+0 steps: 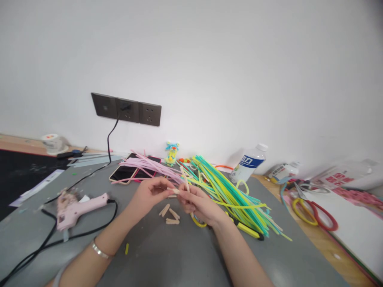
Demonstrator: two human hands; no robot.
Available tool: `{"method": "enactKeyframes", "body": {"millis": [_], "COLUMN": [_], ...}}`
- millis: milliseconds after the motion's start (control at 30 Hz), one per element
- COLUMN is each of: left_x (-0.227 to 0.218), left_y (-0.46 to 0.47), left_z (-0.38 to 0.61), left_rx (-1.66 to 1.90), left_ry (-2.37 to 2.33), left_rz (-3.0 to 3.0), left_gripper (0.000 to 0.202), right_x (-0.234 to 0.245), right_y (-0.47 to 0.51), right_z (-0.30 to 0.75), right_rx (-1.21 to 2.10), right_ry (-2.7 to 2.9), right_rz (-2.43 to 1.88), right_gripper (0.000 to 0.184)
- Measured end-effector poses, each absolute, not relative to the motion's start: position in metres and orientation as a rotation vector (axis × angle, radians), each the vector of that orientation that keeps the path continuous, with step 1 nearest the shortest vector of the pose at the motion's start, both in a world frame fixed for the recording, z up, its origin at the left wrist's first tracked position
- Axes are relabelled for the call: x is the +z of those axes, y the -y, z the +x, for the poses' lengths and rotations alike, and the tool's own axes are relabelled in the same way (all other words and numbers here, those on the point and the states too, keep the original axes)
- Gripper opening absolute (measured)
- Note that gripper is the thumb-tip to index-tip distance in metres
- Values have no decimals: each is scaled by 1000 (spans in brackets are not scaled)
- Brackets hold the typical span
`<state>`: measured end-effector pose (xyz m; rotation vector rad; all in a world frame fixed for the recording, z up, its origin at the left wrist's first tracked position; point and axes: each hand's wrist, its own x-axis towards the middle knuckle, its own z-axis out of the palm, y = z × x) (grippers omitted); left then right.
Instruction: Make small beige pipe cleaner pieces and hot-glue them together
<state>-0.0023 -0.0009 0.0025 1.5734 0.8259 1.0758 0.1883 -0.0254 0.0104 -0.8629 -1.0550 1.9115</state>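
Observation:
My left hand is closed in a pinch on one end of a cream pipe cleaner. The fingers of my right hand are wrapped round the same strand, and part of it sticks up above them. Both hands meet fingertip to fingertip just over the grey table mat. Below them lie several short, folded beige pipe cleaner pieces. A yellow ring-shaped piece shows partly under my right hand.
Green and yellow pipe cleaners spread at right, with a yellow-handled cutter beneath. Pink pipe cleaners cross a phone. A pink glue gun and its cable lie left. A bottle and scissors are at right.

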Motion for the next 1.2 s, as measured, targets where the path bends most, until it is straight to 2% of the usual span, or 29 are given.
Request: {"method": "enactKeyframes", "body": {"millis": [300,533,800,1200], "left_x": [5,6,-1,-3], "left_y": [3,4,2,2], "left_z": [-2,-1,-1,-2], "left_rx": [1169,1187,1227,1228], "left_ry": [-1005,-1079,-1071,-1071], "left_rz": [1767,1800,1780,1806], "left_gripper": [11,9,10,12], "right_x": [-5,-3,3,-3], "right_y": [12,13,24,22], "right_z": [188,184,175,174], "right_rx": [1644,1431,1424,1363], "right_ry": [698,721,900,999], "right_rz": [-824,-786,-761,-877], "right_gripper": [39,43,33,36]}}
